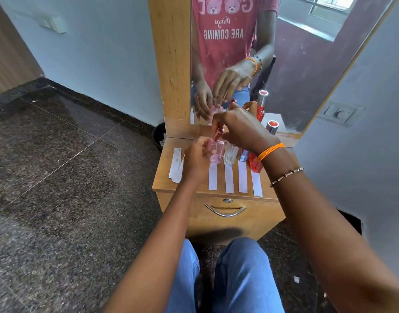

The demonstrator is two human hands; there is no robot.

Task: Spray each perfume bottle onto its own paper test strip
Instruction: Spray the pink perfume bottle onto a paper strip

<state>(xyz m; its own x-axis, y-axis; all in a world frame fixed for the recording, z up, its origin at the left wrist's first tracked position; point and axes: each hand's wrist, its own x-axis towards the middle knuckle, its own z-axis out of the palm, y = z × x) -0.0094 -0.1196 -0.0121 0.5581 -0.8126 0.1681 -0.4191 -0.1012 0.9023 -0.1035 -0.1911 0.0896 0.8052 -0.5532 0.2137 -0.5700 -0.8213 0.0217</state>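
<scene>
A pink perfume bottle stands on the small wooden dresser top. My left hand grips its body from the left. My right hand is over it, fingers closed on its rose-gold cap. To the right stand a clear bottle, a purple bottle and a red bottle, partly hidden by my right wrist. Several white paper strips lie side by side in front of the bottles. A few more strips lie at the left.
A mirror in a wooden frame rises behind the dresser top. A red-capped silver tube stands by it. A drawer with a curved metal handle sits below. A dark bin stands on the floor at left. My knees are below.
</scene>
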